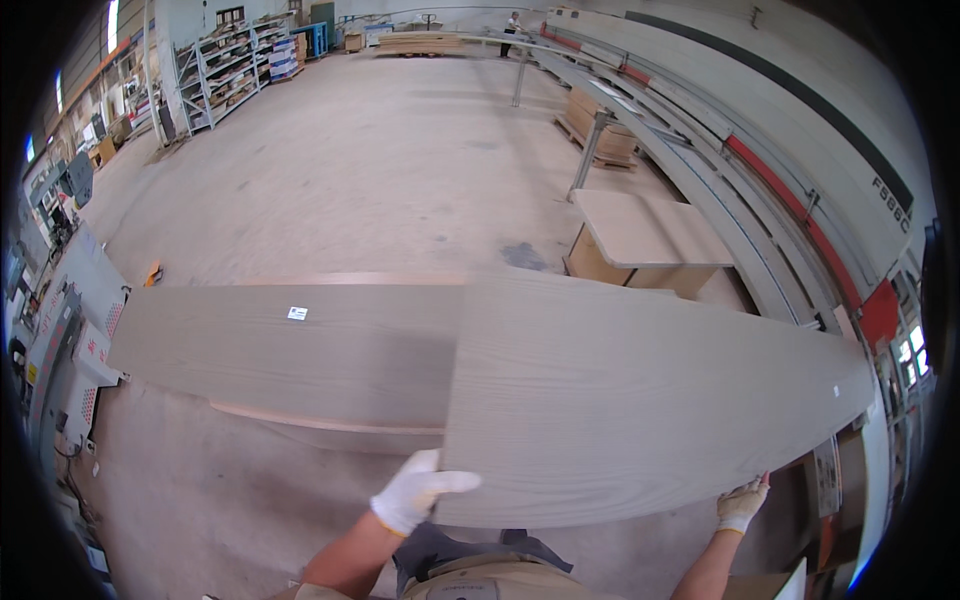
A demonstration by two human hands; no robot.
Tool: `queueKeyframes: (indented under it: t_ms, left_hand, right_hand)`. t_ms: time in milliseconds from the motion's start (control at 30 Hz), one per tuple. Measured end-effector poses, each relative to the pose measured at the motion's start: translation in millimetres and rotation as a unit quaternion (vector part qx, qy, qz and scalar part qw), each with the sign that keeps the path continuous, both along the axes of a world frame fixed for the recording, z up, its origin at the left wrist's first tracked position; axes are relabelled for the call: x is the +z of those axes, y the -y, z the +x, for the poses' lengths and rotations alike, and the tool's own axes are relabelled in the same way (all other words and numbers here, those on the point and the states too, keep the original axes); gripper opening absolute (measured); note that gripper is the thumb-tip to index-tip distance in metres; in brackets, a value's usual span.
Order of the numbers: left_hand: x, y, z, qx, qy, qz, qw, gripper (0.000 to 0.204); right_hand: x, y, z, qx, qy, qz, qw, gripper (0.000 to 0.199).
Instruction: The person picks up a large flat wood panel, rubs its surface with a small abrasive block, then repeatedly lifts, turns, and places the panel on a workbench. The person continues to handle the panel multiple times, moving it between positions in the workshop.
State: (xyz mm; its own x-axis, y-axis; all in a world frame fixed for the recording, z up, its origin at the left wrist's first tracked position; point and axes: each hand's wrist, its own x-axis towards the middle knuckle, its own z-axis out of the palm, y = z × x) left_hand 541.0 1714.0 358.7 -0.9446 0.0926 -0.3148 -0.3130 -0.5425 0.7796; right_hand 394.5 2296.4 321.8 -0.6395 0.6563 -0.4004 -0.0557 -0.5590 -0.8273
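A large grey wood-grain board spans the view from the middle to the right, in front of me. My left hand, in a white glove, is closed on its left edge close to the near corner, thumb lying on top. Farther right, my right hand, gloved too, grips the near edge, with most fingers hidden beneath. To the left lies a similar grey board with a small white label, resting on paler boards. The held board overlaps its right end in view; whether they touch I cannot tell.
Along the right runs a long panel-saw-like machine with a red strip. Beside it stand a low board-topped stand and a pallet of panels. At left are a grey machine and shelving. A person stands far back.
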Motion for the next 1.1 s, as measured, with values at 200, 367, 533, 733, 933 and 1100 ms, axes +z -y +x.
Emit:
queueKeyframes:
  t_ms: [200, 367, 533, 733, 933, 1100]
  left_hand:
    - [-27, 171, 42, 0.115, -0.009, -0.119, 0.986, 0.054]
    - [-88, 278, 76, 0.347, -0.102, 0.101, 0.927, 0.069]
    - [-110, 195, 40, 0.279, -0.224, 0.299, 0.885, 0.066]
    - [-170, 217, 8, 0.449, 0.025, 0.291, 0.844, 0.048]
    - [-209, 266, 11, 0.528, 0.206, 0.220, 0.794, 0.061]
    - [-265, 287, 25, 0.520, 0.170, 0.202, 0.812, 0.069]
  right_hand:
    - [-24, 145, 26, 0.161, -0.123, -0.103, 0.974, 0.058]
    - [-25, 294, 58, 0.246, -0.048, -0.158, 0.955, 0.052]
    - [-72, 416, 73, 0.389, -0.011, -0.267, 0.882, 0.028]
    - [-129, 507, 95, 0.451, 0.089, -0.399, 0.793, 0.036]
    - [-175, 397, 88, 0.253, 0.073, -0.305, 0.915, 0.045]
    - [-170, 346, 79, 0.153, 0.024, -0.250, 0.956, 0.026]
